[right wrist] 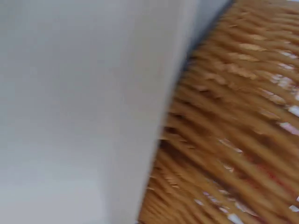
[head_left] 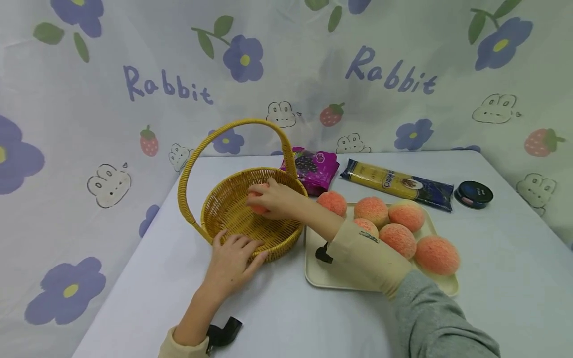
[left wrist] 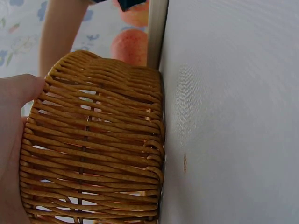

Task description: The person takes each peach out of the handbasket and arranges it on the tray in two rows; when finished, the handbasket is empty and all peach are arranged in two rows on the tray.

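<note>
A yellow-brown wicker basket (head_left: 250, 233) with a tall arched handle stands on the table. My left hand (head_left: 234, 261) holds its near rim; in the left wrist view, the thumb (left wrist: 32, 87) lies against the rim beside the woven wall (left wrist: 103, 144). My right hand (head_left: 282, 199) reaches over the basket's right side and grips a peach (head_left: 257, 201) inside, partly hidden by the fingers. Several more peaches (head_left: 397, 240) lie on a cream tray (head_left: 322, 278) under the right forearm. The right wrist view is blurred and shows the basket's weave (right wrist: 233, 121), but neither hand nor peach.
Behind the basket lies a purple packet (head_left: 315, 171) with a dark grape picture. A blue and yellow pasta packet (head_left: 398, 184) lies behind the tray, with a round dark tin (head_left: 473, 194) to its right. A patterned curtain (head_left: 286, 74) hangs along the table's back edge.
</note>
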Action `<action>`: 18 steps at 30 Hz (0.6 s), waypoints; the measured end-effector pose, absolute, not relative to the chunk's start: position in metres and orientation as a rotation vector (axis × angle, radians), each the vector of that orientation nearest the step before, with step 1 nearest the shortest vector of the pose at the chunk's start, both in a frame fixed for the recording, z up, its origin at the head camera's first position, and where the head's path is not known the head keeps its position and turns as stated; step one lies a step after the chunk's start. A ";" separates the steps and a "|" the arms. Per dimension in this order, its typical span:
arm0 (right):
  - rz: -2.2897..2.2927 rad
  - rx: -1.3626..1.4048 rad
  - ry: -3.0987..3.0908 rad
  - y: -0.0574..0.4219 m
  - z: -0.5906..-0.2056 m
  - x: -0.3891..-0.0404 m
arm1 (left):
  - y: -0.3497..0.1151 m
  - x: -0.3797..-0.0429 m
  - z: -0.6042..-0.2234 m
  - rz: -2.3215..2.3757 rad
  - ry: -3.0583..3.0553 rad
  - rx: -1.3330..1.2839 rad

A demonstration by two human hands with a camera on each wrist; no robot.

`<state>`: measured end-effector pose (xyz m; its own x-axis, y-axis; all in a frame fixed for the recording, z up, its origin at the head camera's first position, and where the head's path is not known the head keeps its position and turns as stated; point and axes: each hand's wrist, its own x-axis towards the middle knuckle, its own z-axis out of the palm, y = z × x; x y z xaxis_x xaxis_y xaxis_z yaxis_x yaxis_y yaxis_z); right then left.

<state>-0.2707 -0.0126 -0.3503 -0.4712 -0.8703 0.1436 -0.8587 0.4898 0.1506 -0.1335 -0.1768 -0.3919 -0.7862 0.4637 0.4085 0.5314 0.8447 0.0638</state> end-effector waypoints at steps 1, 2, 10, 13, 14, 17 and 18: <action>-0.063 1.497 -2.522 -0.011 -0.346 -0.268 | -0.177 -0.133 -0.392 -0.245 -2.642 -0.740; -0.038 1.507 -2.508 -0.009 -0.342 -0.264 | -0.177 -0.133 -0.392 -0.243 -2.642 -0.737; 0.123 1.457 -2.544 0.016 -0.309 -0.233 | -0.176 -0.136 -0.391 -0.241 -2.656 -0.745; 0.140 1.424 -2.544 0.028 -0.304 -0.224 | -0.176 -0.136 -0.390 -0.240 -2.654 -0.742; 0.147 1.421 -2.535 0.032 -0.304 -0.222 | -0.176 -0.136 -0.390 -0.237 -2.653 -0.741; 0.210 1.408 -2.534 0.045 -0.303 -0.215 | -0.176 -0.135 -0.391 -0.229 -2.654 -0.741; 0.233 1.396 -2.539 0.050 -0.304 -0.213 | -0.176 -0.135 -0.391 -0.231 -2.656 -0.743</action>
